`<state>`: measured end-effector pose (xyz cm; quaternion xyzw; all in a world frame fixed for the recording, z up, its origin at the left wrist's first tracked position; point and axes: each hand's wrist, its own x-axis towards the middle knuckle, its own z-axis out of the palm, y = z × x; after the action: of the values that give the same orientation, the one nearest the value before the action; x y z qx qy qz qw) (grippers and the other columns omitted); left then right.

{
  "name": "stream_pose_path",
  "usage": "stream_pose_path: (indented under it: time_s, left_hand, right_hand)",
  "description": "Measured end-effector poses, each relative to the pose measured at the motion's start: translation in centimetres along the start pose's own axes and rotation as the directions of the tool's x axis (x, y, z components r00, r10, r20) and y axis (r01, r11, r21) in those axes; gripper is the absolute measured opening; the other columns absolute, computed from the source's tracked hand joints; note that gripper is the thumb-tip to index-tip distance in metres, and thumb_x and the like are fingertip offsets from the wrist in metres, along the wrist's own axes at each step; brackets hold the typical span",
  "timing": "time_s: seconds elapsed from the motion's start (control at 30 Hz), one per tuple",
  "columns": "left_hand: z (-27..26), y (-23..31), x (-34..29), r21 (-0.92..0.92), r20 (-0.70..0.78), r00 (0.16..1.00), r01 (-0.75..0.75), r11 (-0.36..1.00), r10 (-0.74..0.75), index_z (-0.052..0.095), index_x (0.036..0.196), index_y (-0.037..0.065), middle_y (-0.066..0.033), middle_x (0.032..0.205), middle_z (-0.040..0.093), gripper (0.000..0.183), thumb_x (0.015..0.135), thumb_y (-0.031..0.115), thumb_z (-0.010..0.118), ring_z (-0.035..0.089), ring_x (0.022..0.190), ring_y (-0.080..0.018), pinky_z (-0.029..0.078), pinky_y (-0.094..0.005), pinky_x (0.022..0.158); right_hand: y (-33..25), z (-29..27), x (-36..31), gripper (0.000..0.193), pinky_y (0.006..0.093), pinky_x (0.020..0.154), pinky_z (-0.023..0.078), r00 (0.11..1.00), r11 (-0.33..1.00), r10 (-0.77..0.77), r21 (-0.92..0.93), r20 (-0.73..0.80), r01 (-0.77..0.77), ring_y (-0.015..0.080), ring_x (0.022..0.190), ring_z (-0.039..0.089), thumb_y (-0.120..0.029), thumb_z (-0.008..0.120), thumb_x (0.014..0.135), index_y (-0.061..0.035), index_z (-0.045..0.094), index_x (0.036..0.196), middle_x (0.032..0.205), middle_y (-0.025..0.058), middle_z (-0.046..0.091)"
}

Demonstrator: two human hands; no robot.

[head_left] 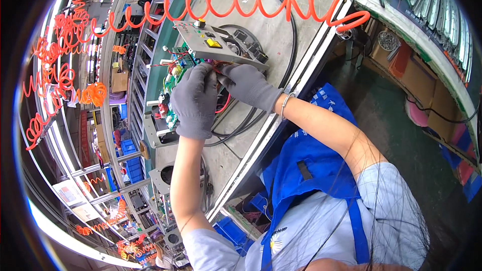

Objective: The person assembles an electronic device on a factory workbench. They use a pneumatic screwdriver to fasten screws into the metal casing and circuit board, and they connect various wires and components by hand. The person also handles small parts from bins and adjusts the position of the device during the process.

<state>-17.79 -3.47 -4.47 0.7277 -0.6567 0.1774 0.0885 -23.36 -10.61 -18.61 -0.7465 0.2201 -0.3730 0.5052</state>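
Observation:
An opened electrical unit stands on the grey bench, its metal control panel (213, 42) carrying a yellow switch and a knob. Behind that panel are circuit boards (173, 73) with coloured wires. Both my hands wear grey gloves and meet at the panel's near edge. My left hand (195, 95) has its fingers bent together over the wiring. My right hand (248, 84) pinches beside it, just below the panel. Between the fingertips a bit of reddish-brown wiring shows, but the gloves cover most of it, and I cannot make out exactly what each hand grips.
A black power cable (293, 35) curves over the bench (236, 153). An orange coiled air hose (251, 7) hangs across, above the unit. Further units with round fans (168, 174) stand on the left. Behind me, a side table holds metal strips (434, 7).

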Motion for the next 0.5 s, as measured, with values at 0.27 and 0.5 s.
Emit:
stream_pose_path:
  time_s: [0.27, 0.5]
  left_hand:
    - [-2.0, -0.9, 0.6, 0.374, 0.15, 0.977, -0.196, 0.907, 0.149, 0.068, 0.099, 0.012, -0.0083, 0.09, 0.063, 0.014, 0.085, 0.017, 0.069, 0.063, 0.079, -0.03, 0.049, -0.0412, 0.062]
    - [0.2, -1.8, 0.6, 0.307, 0.249, 0.891, -0.444, 0.842, 0.379, 0.062, 0.096, 0.009, -0.007, 0.089, 0.058, 0.019, 0.079, 0.014, 0.065, 0.06, 0.081, -0.0255, 0.05, -0.0385, 0.059]
  right_hand:
    - [-1.3, -0.2, 0.2, 0.028, 0.0488, 0.072, 0.052, 0.999, 0.994, 0.033, 0.101, -0.005, -0.033, 0.0395, 0.083, 0.066, -0.03, 0.059, 0.091, -0.0058, 0.063, 0.103, 0.084, 0.0218, 0.066]
    - [-1.1, 0.3, 0.7, 0.023, 0.0477, 0.065, 0.052, 0.999, 0.998, -0.046, -0.033, -0.02, 0.045, 0.0381, 0.073, 0.066, -0.028, 0.057, 0.092, -0.0066, 0.062, 0.1, 0.074, 0.0179, 0.065]
